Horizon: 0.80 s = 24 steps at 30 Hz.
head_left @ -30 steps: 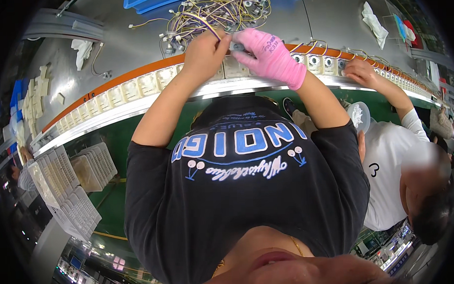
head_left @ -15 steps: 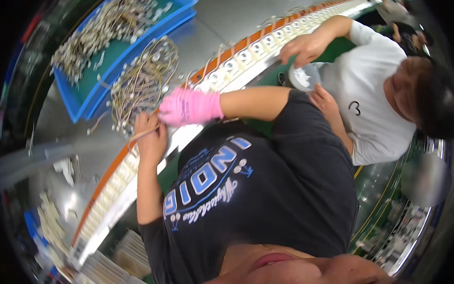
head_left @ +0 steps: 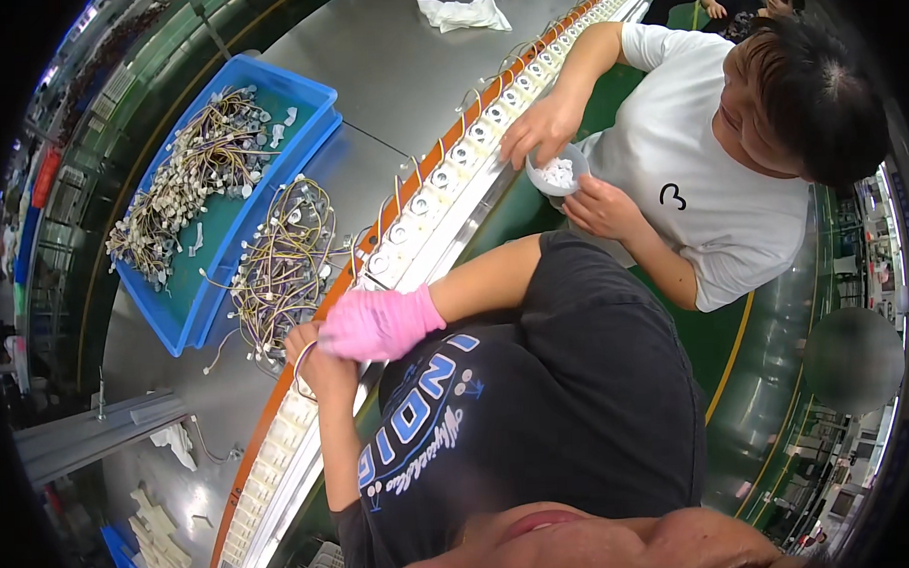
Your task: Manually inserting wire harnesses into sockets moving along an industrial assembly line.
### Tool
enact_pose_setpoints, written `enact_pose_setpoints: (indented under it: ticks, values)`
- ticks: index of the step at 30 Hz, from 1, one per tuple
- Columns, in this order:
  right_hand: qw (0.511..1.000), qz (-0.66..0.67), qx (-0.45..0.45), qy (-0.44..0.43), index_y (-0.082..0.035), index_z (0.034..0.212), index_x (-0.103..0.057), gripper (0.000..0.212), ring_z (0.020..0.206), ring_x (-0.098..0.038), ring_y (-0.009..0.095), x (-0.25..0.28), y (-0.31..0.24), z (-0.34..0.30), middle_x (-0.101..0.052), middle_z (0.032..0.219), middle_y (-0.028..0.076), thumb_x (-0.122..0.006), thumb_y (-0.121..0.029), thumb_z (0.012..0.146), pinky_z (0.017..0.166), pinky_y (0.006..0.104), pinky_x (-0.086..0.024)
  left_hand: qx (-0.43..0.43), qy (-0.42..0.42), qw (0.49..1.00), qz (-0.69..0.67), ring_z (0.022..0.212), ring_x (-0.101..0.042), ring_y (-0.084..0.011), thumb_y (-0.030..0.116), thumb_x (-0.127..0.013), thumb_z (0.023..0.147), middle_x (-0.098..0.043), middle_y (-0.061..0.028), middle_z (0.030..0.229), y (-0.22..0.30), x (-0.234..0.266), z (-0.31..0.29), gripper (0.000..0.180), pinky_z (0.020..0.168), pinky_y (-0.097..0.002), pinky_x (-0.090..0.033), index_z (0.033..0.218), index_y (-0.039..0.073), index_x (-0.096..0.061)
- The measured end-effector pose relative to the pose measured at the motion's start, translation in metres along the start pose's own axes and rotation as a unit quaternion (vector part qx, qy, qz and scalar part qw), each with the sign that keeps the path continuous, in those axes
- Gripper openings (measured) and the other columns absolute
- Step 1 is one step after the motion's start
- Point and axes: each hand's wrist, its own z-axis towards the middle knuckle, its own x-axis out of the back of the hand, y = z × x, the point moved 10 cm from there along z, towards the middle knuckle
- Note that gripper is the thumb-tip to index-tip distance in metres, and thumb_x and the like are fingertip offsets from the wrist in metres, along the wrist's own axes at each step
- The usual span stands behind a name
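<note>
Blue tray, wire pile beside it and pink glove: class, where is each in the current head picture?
Blue tray (head_left: 315, 139), head view: outer side wall.
Wire pile (head_left: 286, 262), head view: middle of the tangle.
Pink glove (head_left: 381, 324), head view: its back.

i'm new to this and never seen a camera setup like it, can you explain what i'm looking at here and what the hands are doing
There is no robot: these are a person's own hands. A wide fisheye camera on their head looks down, so straight edges bend.

The left hand is bare; the right hand wears a pink glove. They meet over an orange strip edged by a row of white parts. A wire loops by the left hand; anything between the fingertips is hidden or blurred.

On the metal table are a pile of wires, a blue tray with more wires, and a white cloth. The co-worker in white holds a bowl of white pieces.
</note>
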Motion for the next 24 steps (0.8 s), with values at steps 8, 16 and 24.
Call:
enact_pose_setpoints:
  ticks: [8, 16, 24]
  values:
    - [0.967, -0.144, 0.201, 0.053, -0.002, 0.111, -0.047, 0.039, 0.091, -0.056, 0.027, 0.009, -0.020, 0.013, -0.055, 0.094, 0.013, -0.052, -0.016, 0.075, 0.084, 0.0418, -0.043, -0.035, 0.056, 0.997, -0.032, 0.083, -0.049, -0.0358, 0.008, -0.063, 0.068, -0.053, -0.0166, 0.085, 0.011, 0.020, 0.005, 0.020, 0.071, -0.0459, -0.038, 0.084, 0.000, -0.055]
    - [0.958, -0.165, 0.099, -0.210, -0.008, 0.089, -0.052, 0.017, 0.068, -0.059, 0.021, -0.028, 0.017, 0.021, -0.058, 0.075, 0.002, -0.056, -0.018, 0.077, 0.068, 0.0355, -0.036, 0.000, 0.078, 0.997, -0.020, 0.082, -0.047, -0.0339, 0.002, -0.062, 0.071, -0.051, -0.0156, 0.086, 0.002, 0.016, -0.001, 0.014, 0.073, -0.0421, -0.038, 0.079, -0.001, -0.052]
    - [0.962, -0.048, -0.006, -0.269, -0.004, 0.093, -0.047, 0.021, 0.060, -0.060, 0.031, -0.034, 0.035, 0.012, -0.057, 0.065, 0.011, -0.054, -0.014, 0.076, 0.056, 0.0426, -0.045, 0.000, 0.079, 0.994, -0.080, 0.083, -0.047, -0.0333, 0.001, -0.063, 0.069, -0.050, -0.0145, 0.084, 0.003, 0.019, 0.003, 0.016, 0.074, -0.0412, -0.037, 0.079, 0.000, -0.051]
